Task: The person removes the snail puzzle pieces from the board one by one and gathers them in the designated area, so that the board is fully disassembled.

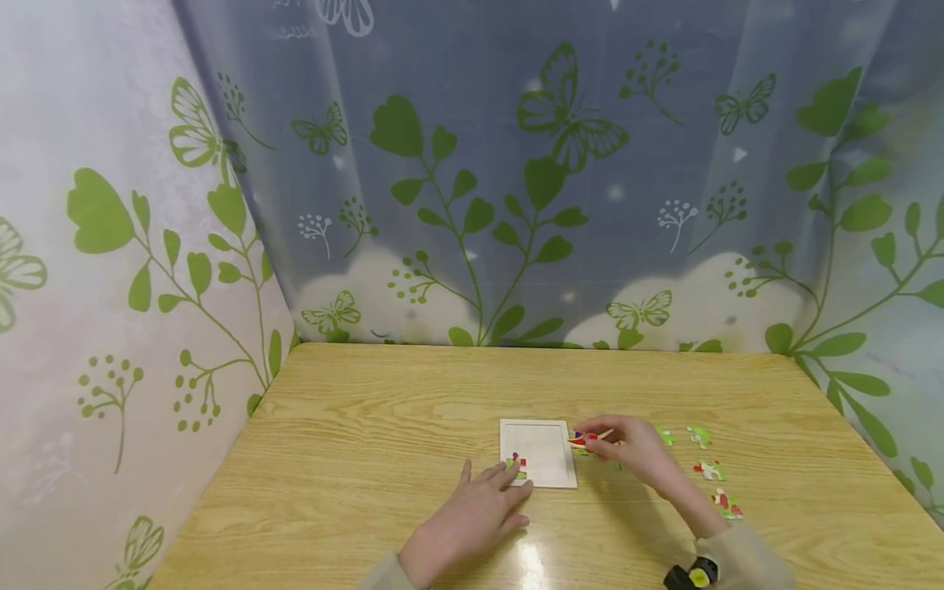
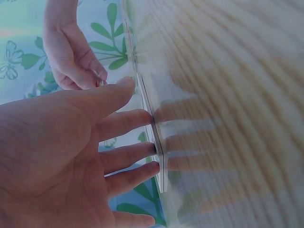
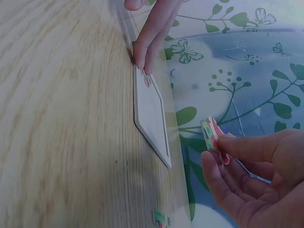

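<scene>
A pale square puzzle board [image 1: 542, 459] with a raised rim lies on the table. One colourful jigsaw piece [image 1: 522, 474] sits in its near left corner, partly covered by my left hand [image 1: 475, 508]. Those fingers are spread and fairly straight, their tips resting on the board's near left part. Just above the board's right edge, my right hand [image 1: 637, 447] pinches a red and green jigsaw piece [image 3: 216, 142] between thumb and fingers. Whether a second piece lies against it I cannot tell. In the left wrist view the held piece is mostly hidden by the fingers.
Several loose jigsaw pieces lie to the right on the wooden table [image 1: 369, 410], among them a green one [image 1: 699, 437], a white and red one [image 1: 711, 469] and a red and green one [image 1: 728, 503]. A leaf-printed curtain [image 1: 472, 246] hangs behind the table.
</scene>
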The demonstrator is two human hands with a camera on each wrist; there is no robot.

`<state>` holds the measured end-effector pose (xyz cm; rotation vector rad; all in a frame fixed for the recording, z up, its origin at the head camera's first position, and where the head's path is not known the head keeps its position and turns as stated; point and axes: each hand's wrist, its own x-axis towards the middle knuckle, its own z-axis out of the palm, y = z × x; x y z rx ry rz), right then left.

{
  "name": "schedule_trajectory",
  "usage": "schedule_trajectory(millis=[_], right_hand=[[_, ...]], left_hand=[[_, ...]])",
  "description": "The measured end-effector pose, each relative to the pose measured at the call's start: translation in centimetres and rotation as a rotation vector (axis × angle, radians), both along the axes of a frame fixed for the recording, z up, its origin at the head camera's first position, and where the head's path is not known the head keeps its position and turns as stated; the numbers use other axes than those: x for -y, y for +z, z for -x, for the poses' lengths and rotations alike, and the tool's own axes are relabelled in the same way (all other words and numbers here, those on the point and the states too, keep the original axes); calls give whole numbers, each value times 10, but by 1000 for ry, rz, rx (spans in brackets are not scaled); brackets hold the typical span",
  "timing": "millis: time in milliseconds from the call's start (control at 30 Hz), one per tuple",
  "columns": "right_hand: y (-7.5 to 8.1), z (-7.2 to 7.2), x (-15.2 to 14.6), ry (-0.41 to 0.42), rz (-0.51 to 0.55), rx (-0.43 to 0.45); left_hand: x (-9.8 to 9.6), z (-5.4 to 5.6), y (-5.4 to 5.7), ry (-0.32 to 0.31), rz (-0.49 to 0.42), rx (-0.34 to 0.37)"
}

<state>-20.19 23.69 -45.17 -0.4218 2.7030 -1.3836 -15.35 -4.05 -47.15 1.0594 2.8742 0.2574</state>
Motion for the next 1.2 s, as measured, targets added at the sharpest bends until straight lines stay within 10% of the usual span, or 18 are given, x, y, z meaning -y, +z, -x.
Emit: schedule_trajectory(millis=[1200], right_hand=[[-2,-27,-88,-98,-104,24]], left_hand=[[0,-1,1,-2,-7,0]])
